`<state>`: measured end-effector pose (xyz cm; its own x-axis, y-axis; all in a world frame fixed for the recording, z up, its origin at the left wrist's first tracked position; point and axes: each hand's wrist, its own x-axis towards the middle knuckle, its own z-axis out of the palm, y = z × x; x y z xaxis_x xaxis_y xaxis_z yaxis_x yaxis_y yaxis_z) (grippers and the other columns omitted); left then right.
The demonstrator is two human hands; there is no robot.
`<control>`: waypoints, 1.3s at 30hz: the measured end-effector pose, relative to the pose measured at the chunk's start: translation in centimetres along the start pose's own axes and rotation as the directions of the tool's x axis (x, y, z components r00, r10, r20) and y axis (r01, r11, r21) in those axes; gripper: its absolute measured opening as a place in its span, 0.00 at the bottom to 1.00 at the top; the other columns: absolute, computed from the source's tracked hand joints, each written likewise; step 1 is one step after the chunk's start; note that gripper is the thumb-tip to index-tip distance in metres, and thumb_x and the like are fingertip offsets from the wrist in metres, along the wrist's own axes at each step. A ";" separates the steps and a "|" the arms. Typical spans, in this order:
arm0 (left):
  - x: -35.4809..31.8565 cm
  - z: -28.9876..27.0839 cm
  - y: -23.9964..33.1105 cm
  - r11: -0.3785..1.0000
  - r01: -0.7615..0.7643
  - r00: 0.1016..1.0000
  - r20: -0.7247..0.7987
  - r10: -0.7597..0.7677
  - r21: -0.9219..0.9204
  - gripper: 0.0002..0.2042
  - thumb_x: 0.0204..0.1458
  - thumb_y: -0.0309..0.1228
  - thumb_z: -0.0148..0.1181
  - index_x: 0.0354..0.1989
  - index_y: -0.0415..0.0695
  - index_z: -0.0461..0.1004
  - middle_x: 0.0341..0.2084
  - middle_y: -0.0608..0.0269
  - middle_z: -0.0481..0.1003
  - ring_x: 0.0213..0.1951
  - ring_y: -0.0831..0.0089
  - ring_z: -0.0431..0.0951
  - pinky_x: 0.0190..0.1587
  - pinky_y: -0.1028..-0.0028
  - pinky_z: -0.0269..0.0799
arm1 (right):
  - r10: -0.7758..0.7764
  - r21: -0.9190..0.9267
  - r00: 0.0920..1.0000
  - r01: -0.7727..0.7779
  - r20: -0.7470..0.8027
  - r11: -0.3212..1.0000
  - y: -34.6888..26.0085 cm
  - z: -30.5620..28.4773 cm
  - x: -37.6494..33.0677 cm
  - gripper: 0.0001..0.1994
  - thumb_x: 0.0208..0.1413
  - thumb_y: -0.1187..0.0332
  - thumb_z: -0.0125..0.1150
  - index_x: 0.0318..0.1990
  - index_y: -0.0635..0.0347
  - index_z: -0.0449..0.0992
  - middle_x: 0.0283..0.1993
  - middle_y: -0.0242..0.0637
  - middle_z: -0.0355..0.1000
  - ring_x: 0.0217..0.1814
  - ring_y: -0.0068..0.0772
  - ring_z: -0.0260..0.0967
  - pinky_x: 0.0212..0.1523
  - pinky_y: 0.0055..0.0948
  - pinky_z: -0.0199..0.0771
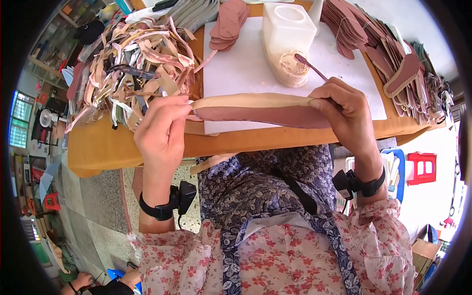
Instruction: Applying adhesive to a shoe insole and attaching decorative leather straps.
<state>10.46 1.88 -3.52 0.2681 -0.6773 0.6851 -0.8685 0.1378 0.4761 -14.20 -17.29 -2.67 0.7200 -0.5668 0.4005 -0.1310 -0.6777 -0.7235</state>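
A brownish-pink shoe insole [265, 116] is stretched level between my hands above the table's near edge, with a tan strip [250, 101] along its far edge. My left hand [164, 125] pinches the left end of the strip and insole, fingers closed. My right hand [346, 105] is closed on the right end, thumb on the strip. Just beyond, a white plastic jug [290, 29] has a cut opening crusted with cream-coloured glue. A thin brush [310, 67] slants from that opening to behind my right fingers; whether they hold it, I cannot tell.
A tangled heap of strips [142, 64] covers the table's left side. Stacked insoles stand at the back [228, 24] and right [344, 24]. A white board [236, 64] lies beneath the jug. A red stool [422, 168] stands right; another person's hand [81, 281] shows lower left.
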 end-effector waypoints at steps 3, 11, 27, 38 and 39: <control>0.1 0.1 0.1 0.974 -0.174 0.984 -0.003 0.177 0.143 0.08 0.44 0.10 0.58 0.32 0.35 0.75 0.31 0.56 0.75 0.35 0.62 0.77 0.38 0.70 0.73 | 0.023 0.000 0.999 -0.023 -0.028 1.000 0.3 0.0 -0.1 0.02 0.52 0.79 0.60 0.33 0.67 0.76 0.30 0.40 0.71 0.29 0.35 0.70 0.32 0.30 0.69; -0.1 -0.1 1.3 0.990 0.032 0.990 0.129 -0.050 0.137 0.09 0.44 0.11 0.58 0.34 0.36 0.74 0.33 0.56 0.75 0.36 0.61 0.76 0.39 0.70 0.73 | -0.165 -0.112 0.986 0.165 0.011 0.980 -0.1 0.0 0.0 0.04 0.50 0.80 0.60 0.34 0.64 0.76 0.29 0.41 0.69 0.34 0.45 0.68 0.34 0.35 0.69; 2.1 0.8 2.0 0.979 -0.142 0.953 0.289 0.095 0.147 0.08 0.43 0.18 0.66 0.34 0.36 0.80 0.29 0.60 0.76 0.36 0.64 0.73 0.40 0.71 0.68 | -0.323 -0.216 0.945 0.324 0.043 0.921 -0.7 -0.2 -0.1 0.11 0.41 0.84 0.59 0.35 0.64 0.76 0.32 0.40 0.68 0.38 0.46 0.67 0.37 0.39 0.70; 2.8 3.7 3.3 0.992 -0.122 0.942 0.316 0.110 0.018 0.05 0.41 0.20 0.66 0.28 0.39 0.79 0.25 0.64 0.73 0.34 0.64 0.73 0.39 0.67 0.66 | -0.326 -0.206 0.943 0.332 0.060 0.921 -0.6 -0.1 0.1 0.10 0.40 0.84 0.60 0.32 0.63 0.75 0.30 0.39 0.67 0.37 0.45 0.66 0.36 0.39 0.69; 2.9 3.9 3.4 0.989 -0.149 0.938 0.320 0.135 0.018 0.05 0.41 0.20 0.66 0.28 0.39 0.80 0.24 0.65 0.73 0.34 0.65 0.73 0.39 0.67 0.66 | -0.349 -0.209 0.935 0.354 0.064 0.912 -0.6 0.0 0.1 0.08 0.42 0.82 0.62 0.33 0.65 0.76 0.30 0.39 0.67 0.35 0.42 0.66 0.35 0.36 0.69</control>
<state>6.64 -2.47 -2.05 0.0008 -0.8478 0.5304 -0.9062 0.2237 0.3589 -14.07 -16.96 -2.17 0.7626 -0.2638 0.5907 -0.0070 -0.9164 -0.4002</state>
